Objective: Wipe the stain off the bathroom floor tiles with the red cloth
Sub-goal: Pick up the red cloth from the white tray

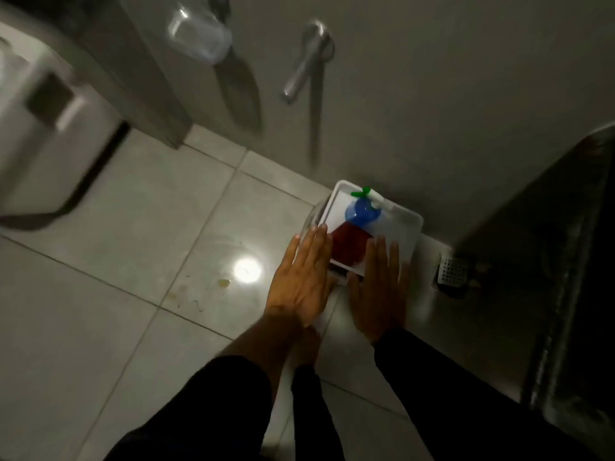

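Observation:
A red cloth (347, 246) lies in a white tray (402, 227) on the floor by the wall, next to a blue spray bottle (362, 209) with a green and white nozzle. Yellowish-brown stains (199, 292) mark the pale floor tiles left of the tray, near a bright light reflection. My left hand (304, 276) hovers flat with fingers spread over the tray's left edge. My right hand (379, 284) is held flat over the tray's near edge, beside the cloth. Neither hand holds anything.
A white toilet (43, 128) stands at the left. A wall tap (306, 61) and a clear cup (199, 34) are above. A metal floor drain (452, 272) sits right of the tray, beside a dark door frame (565, 261). My foot (306, 344) is below the hands.

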### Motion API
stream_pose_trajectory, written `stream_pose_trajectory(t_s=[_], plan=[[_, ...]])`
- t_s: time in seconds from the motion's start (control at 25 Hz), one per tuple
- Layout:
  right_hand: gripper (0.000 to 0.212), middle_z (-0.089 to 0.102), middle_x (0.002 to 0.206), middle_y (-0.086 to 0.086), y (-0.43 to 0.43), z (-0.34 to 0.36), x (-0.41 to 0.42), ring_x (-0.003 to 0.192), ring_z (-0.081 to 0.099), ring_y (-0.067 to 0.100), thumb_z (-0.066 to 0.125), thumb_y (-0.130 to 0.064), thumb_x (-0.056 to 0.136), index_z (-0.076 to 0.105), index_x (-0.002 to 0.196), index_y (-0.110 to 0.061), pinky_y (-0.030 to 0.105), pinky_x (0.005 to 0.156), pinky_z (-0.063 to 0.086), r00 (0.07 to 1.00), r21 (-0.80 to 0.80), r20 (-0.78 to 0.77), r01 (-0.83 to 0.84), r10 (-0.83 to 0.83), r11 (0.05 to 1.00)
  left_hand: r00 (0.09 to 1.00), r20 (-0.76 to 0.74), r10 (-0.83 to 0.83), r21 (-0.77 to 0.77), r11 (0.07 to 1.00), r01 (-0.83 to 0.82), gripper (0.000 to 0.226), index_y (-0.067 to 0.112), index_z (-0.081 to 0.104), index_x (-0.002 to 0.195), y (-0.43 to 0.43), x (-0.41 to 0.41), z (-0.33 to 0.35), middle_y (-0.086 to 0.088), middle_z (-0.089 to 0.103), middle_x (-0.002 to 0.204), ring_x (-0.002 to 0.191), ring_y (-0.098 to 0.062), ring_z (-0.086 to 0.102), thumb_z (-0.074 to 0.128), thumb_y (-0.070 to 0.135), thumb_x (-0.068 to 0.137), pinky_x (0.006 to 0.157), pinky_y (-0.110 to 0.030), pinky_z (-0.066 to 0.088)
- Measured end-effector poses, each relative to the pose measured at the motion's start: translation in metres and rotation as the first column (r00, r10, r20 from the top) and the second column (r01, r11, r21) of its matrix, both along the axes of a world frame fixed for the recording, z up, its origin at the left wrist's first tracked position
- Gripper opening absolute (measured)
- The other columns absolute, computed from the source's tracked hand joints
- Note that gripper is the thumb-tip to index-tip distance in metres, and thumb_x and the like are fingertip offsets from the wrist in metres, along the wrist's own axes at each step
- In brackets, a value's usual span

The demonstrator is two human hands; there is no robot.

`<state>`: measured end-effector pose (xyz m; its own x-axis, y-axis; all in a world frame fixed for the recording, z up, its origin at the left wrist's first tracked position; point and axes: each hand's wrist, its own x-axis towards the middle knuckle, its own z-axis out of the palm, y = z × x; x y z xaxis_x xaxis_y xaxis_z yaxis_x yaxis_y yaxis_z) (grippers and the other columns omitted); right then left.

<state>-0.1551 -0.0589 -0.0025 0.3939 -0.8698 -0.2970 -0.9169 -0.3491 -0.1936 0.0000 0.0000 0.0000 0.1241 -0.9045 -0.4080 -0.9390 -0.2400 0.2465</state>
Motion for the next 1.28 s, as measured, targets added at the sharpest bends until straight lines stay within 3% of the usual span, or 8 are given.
stream_pose_trajectory(t_s=[0.2, 0.36, 0.6, 0.8, 0.92, 1.04, 1.12, 1.28], plan=[[0.079, 0.019, 0.181, 0.014, -0.059, -0.121, -0.016, 0.169, 0.014, 0.036, 0.050, -0.047, 0.110, 0.016, 0.172, -0.011, 0.059, 0.135, 0.023, 0.992, 0.204, -0.095, 0.098, -0.080, 0.974, 0.971, -0.226, 0.083, 0.111, 0.992, -0.059, 0.080, 0.012, 0.011, 0.175, -0.083, -0.036, -0.117, -0.009, 0.010, 0.183, 0.170, -0.027, 0.010, 0.036, 0.051, 0.110, 0.137, -0.041, 0.010], [0.085, 0.035, 0.172, 0.014, -0.104, -0.186, -0.012, 0.155, 0.040, 0.039, 0.061, -0.051, 0.105, 0.021, 0.170, -0.015, 0.057, 0.126, 0.039, 0.944, 0.367, -0.077, 0.325, -0.320, 0.872, 0.887, -0.225, 0.404, 0.232, 0.906, -0.354, 0.089, 0.012, 0.024, 0.170, -0.141, -0.059, -0.175, -0.013, 0.043, 0.162, 0.149, -0.033, 0.047, 0.063, 0.046, 0.098, 0.118, -0.045, 0.042], [0.049, 0.072, 0.139, 0.023, -0.131, -0.243, -0.002, 0.115, 0.070, 0.032, 0.077, -0.026, 0.098, 0.068, 0.137, 0.001, 0.040, 0.102, 0.056, 0.512, 0.656, 0.085, 0.617, -0.855, 0.435, 0.728, -0.127, 0.674, 0.317, 0.723, -0.614, 0.052, 0.011, 0.052, 0.150, -0.173, -0.062, -0.220, -0.014, 0.059, 0.146, 0.139, -0.034, 0.058, 0.061, 0.034, 0.104, 0.109, -0.043, 0.049], [0.013, 0.087, 0.090, -0.008, -0.126, -0.214, -0.010, 0.093, 0.079, 0.024, 0.079, -0.013, 0.090, 0.083, 0.102, -0.017, 0.024, 0.071, 0.064, 0.282, 0.731, 0.269, 0.562, -0.921, 0.386, 0.565, -0.430, 0.704, 0.360, 0.707, -0.608, 0.043, 0.021, 0.067, 0.130, -0.162, -0.047, -0.193, -0.001, 0.068, 0.115, 0.082, -0.007, 0.060, 0.051, 0.051, 0.103, 0.068, -0.019, 0.042], [0.034, 0.084, 0.121, 0.007, -0.097, -0.162, -0.001, 0.115, 0.078, 0.030, 0.074, -0.012, 0.093, 0.079, 0.126, -0.016, 0.037, 0.092, 0.066, 0.131, 0.850, 0.363, 0.358, -0.923, 0.385, 0.309, -0.660, 0.684, 0.370, 0.655, -0.658, 0.034, 0.022, 0.070, 0.114, -0.127, -0.031, -0.148, 0.001, 0.071, 0.105, 0.086, -0.012, 0.066, 0.062, 0.045, 0.089, 0.071, -0.025, 0.049], [0.080, 0.067, 0.150, 0.019, -0.057, -0.118, 0.005, 0.139, 0.063, 0.041, 0.088, -0.027, 0.077, 0.060, 0.152, -0.016, 0.061, 0.116, 0.051, 0.194, 0.978, 0.185, 0.055, -0.963, 0.199, -0.028, -0.766, 0.642, 0.505, 0.574, -0.645, 0.027, 0.020, 0.070, 0.097, -0.066, -0.004, -0.112, -0.002, 0.074, 0.094, 0.087, -0.017, 0.070, 0.064, 0.032, 0.073, 0.082, -0.032, 0.055], [0.109, 0.065, 0.153, 0.019, -0.029, -0.102, 0.020, 0.138, 0.064, 0.041, 0.102, -0.034, 0.060, 0.054, 0.156, -0.020, 0.059, 0.106, 0.060, 0.328, 0.994, 0.074, -0.096, -0.942, 0.044, -0.056, -0.770, 0.635, 0.512, 0.563, -0.649, 0.027, 0.023, 0.070, 0.099, -0.015, 0.018, -0.105, 0.003, 0.074, 0.094, 0.087, -0.013, 0.071, 0.066, 0.032, 0.074, 0.081, -0.031, 0.058], [0.060, 0.073, 0.143, 0.017, 0.032, -0.135, 0.093, 0.134, 0.070, 0.035, 0.082, -0.029, 0.087, 0.068, 0.143, -0.013, 0.036, 0.093, 0.069, 0.560, 0.991, 0.127, -0.115, -0.819, 0.075, -0.058, -0.740, 0.670, 0.437, 0.415, -0.798, 0.049, 0.029, 0.071, 0.127, 0.086, 0.069, -0.135, 0.005, 0.076, 0.116, 0.106, -0.017, 0.075, 0.067, 0.042, 0.080, 0.096, -0.045, 0.062]])
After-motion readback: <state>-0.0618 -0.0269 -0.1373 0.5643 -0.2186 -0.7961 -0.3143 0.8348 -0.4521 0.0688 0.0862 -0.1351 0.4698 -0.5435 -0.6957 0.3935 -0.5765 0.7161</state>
